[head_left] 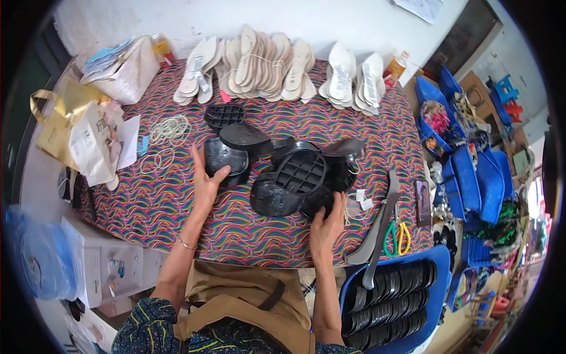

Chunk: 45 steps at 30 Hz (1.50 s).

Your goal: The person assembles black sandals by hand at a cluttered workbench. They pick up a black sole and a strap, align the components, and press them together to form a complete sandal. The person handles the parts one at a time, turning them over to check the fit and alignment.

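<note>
A heap of black shoe soles [300, 174] lies in the middle of a table covered with a wavy multicoloured cloth [159, 200]. My left hand [206, 180] grips one black sole [226, 156] at the heap's left side, thumb on its front. My right hand [330, 221] holds the near edge of another black sole [318, 200] at the heap's lower right. Another sole [224, 114] lies alone further back.
Bundles of pale insoles [265, 65] line the far edge. Rubber bands [168, 133], bags and papers [88, 130] sit at left. Grey strips [380, 227] and scissors [398, 236] lie at right. A blue crate of black soles [389, 301] stands below right.
</note>
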### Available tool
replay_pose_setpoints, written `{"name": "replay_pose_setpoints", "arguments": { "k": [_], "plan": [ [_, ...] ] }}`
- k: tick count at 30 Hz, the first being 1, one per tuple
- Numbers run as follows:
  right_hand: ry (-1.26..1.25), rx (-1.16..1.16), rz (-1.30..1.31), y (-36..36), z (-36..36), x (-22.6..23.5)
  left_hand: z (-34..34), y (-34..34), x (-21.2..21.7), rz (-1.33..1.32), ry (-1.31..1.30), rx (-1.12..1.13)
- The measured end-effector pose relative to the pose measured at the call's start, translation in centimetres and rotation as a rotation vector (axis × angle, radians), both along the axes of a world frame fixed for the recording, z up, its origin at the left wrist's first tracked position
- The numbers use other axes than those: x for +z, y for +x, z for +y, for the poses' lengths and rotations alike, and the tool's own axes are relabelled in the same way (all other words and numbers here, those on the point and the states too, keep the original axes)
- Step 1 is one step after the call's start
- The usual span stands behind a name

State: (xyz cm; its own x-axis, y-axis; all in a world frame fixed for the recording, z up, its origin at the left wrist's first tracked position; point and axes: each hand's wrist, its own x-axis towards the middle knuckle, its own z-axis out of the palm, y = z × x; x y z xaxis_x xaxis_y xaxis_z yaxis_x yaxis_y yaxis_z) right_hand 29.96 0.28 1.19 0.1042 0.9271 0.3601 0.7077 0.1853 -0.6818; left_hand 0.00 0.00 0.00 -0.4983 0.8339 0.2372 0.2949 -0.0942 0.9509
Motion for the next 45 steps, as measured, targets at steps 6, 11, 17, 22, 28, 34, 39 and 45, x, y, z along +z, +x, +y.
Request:
{"name": "replay_pose_setpoints", "arguments": {
  "k": [6,11,17,22,28,34,39,45],
  "plan": [
    [-0.030,0.036,0.068,0.0,0.8,0.5,2.1,-0.9,-0.4,0.202,-0.002,-0.014],
    [-0.174,0.167,0.624,2.9,0.1,1.8,-0.1,-0.7,1.3,0.450,-0.208,0.038],
    [-0.068,0.126,0.087,2.0,-1.4,2.7,-0.8,1.5,2.8,0.561,-0.010,0.205],
    [-0.174,0.156,0.454,2.0,-2.0,2.6,-2.5,4.9,7.0,0.685,0.210,0.149],
    [-0.198,0.251,1.151,3.3,-2.9,2.0,-3.2,14.2,7.3,0.781,0.468,-0.563],
    [-0.239,0.252,0.318,8.0,-2.5,0.8,-2.0,18.2,6.0,0.948,0.365,-0.651],
    [-0.067,0.006,-0.336,8.6,0.4,4.7,-1.9,16.8,4.4,1.020,0.332,-0.610],
    [-0.064,0.229,-0.274,12.7,5.4,0.1,-2.1,17.4,3.4,1.010,0.335,-0.578]
  ]
}}
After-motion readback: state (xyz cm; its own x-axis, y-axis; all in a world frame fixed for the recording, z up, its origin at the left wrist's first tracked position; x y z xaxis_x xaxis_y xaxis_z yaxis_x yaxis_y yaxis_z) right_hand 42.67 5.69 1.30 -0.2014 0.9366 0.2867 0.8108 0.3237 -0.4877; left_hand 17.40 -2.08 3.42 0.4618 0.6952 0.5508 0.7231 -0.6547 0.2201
